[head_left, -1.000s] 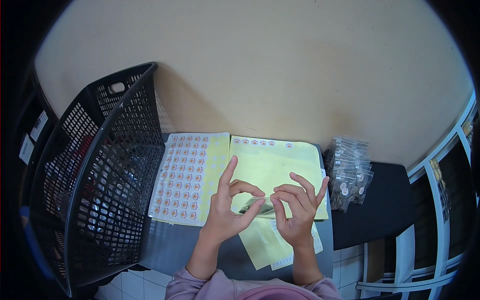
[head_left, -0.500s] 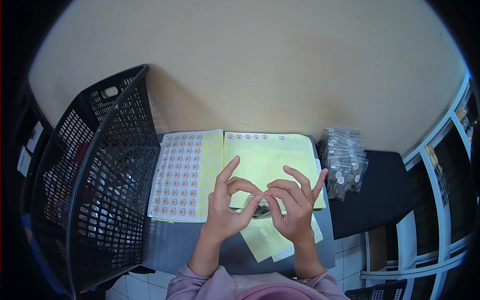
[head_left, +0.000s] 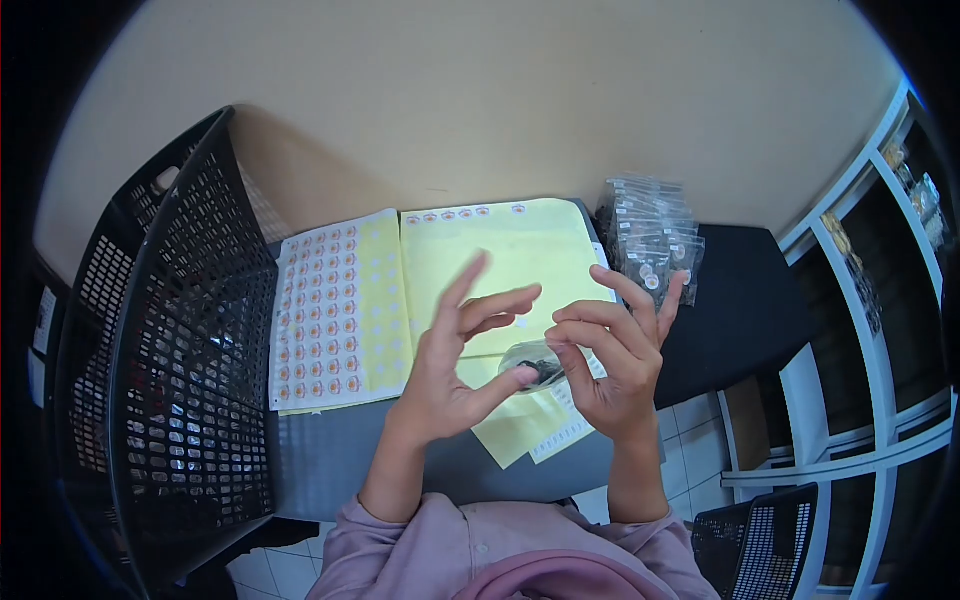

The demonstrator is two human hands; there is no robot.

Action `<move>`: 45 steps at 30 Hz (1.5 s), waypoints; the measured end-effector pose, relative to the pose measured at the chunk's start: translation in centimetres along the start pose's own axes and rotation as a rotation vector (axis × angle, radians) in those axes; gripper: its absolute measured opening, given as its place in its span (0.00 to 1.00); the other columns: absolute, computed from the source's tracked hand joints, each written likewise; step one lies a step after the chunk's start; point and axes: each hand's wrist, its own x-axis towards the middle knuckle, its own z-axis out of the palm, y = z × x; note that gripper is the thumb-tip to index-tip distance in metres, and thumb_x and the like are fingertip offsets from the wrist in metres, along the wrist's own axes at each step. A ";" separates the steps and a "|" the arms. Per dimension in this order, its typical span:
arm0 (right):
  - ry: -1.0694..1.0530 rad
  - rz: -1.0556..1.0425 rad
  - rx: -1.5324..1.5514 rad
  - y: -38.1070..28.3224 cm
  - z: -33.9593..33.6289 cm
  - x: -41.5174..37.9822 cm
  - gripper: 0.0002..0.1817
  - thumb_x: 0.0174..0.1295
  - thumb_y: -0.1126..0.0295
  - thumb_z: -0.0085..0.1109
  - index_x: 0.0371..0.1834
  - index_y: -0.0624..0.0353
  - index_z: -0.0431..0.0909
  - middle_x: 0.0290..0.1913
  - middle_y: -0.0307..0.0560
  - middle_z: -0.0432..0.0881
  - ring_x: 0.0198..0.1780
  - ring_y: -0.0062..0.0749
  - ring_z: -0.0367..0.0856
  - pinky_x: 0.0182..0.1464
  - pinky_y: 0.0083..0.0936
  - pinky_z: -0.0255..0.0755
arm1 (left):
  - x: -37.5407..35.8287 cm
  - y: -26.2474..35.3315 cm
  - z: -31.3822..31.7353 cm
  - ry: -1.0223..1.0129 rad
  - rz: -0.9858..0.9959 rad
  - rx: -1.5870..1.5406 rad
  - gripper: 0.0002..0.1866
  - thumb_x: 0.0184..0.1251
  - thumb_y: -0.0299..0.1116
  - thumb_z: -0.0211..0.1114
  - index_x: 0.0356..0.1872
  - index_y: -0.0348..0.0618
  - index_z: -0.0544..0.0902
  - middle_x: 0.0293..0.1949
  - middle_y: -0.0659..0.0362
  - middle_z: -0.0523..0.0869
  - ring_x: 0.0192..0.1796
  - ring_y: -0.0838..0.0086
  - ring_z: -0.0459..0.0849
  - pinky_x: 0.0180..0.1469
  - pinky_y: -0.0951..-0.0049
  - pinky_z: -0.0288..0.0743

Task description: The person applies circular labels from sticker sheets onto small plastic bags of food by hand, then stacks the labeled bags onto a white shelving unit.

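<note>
A small clear plastic bag with dark contents [head_left: 540, 371] hangs between my hands, over the yellow sheets. My right hand [head_left: 610, 365] pinches its upper edge between thumb and fingers, with the other fingers raised. My left hand [head_left: 465, 355] has its thumb and fingers apart; the thumb tip overlaps the bag's left side. Behind the hands lies a yellow backing sheet [head_left: 490, 255] with a few round stickers along its top edge. To its left is a sheet full of round stickers [head_left: 325, 300].
A tall black perforated basket [head_left: 190, 360] stands at the left. Several filled clear bags [head_left: 650, 235] are piled at the back right, beside a black surface [head_left: 745, 300]. White shelving [head_left: 880, 400] is at the far right, a smaller black basket [head_left: 770, 540] below.
My left hand has opened its pinch and its fingers have moved away from my right fingertips. The camera view has shifted, so the table things appear higher and further left.
</note>
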 end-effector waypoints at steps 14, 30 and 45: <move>-0.259 0.568 0.233 3.6 5.5 -10.0 0.27 0.51 0.66 0.59 0.53 0.66 0.65 0.54 0.55 0.68 0.59 0.48 0.62 0.62 0.43 0.51 | -4.9 -11.3 -4.1 0.247 -0.846 -0.636 0.09 0.65 0.34 0.49 0.40 0.40 0.71 0.29 0.62 0.77 0.27 0.79 0.74 0.30 0.78 0.71; -0.309 0.621 -0.027 2.1 9.2 -13.6 0.30 0.46 0.64 0.65 0.51 0.70 0.66 0.52 0.57 0.66 0.54 0.48 0.67 0.53 0.33 0.64 | -7.0 -13.8 -2.1 0.043 -1.109 -1.073 0.12 0.64 0.35 0.44 0.44 0.41 0.67 0.28 0.63 0.73 0.23 0.80 0.69 0.23 0.81 0.66; -0.295 0.580 -0.097 2.2 9.2 -12.6 0.17 0.45 0.67 0.65 0.39 0.60 0.76 0.47 0.50 0.74 0.51 0.46 0.72 0.48 0.33 0.69 | -7.1 -13.5 -2.3 -0.012 -1.116 -0.980 0.17 0.65 0.38 0.42 0.51 0.40 0.65 0.30 0.61 0.74 0.25 0.80 0.71 0.25 0.80 0.68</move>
